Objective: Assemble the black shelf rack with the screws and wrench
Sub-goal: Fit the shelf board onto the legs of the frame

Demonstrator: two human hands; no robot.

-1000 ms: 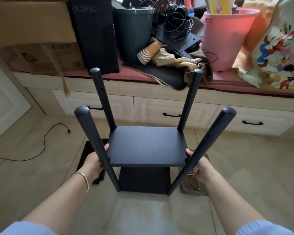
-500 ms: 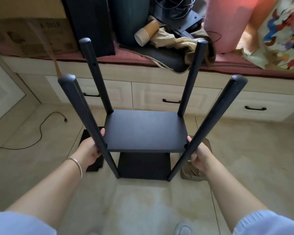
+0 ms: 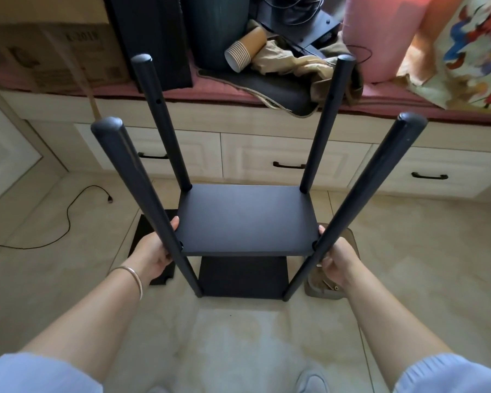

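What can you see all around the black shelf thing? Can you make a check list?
Surface: tiled floor, a worn pale patch near the feet.
Job's things: black shelf rack stands upright on four posts, two shelves fitted; a spare black panel lies on the floor behind the left hand; small fittings lie by the right hand; no wrench seen.
Clutter: stack of paper cups, pink bucket, cardboard box on the bench.
Grippers: left hand grips the near-left post; right hand grips the near-right post.
Cables: black cable loose on the floor.
Surroundings: drawers under the bench.
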